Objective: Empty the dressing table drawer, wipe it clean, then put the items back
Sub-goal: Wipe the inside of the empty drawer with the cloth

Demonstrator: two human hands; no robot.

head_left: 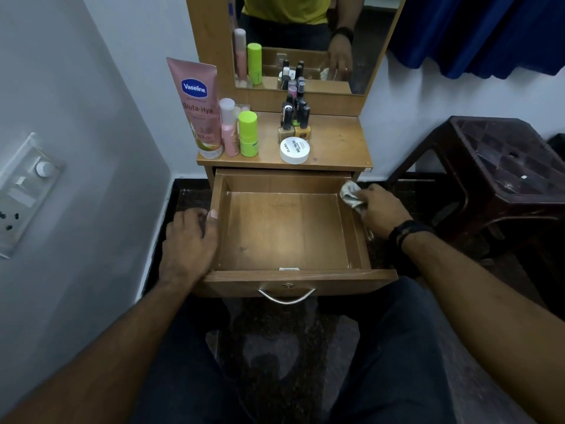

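Note:
The wooden drawer is pulled out and has nothing inside. My left hand grips its left wall, thumb over the rim. My right hand is shut on a crumpled grey-white cloth, pressed against the drawer's right wall near the back corner. On the dressing table top stand a pink Vaseline tube, a pink bottle, a lime green bottle, several nail polish bottles and a white round tub.
A mirror rises behind the table top. A dark brown plastic stool stands to the right, a blue curtain above it. The wall at left carries a switch panel. My knees sit below the drawer handle.

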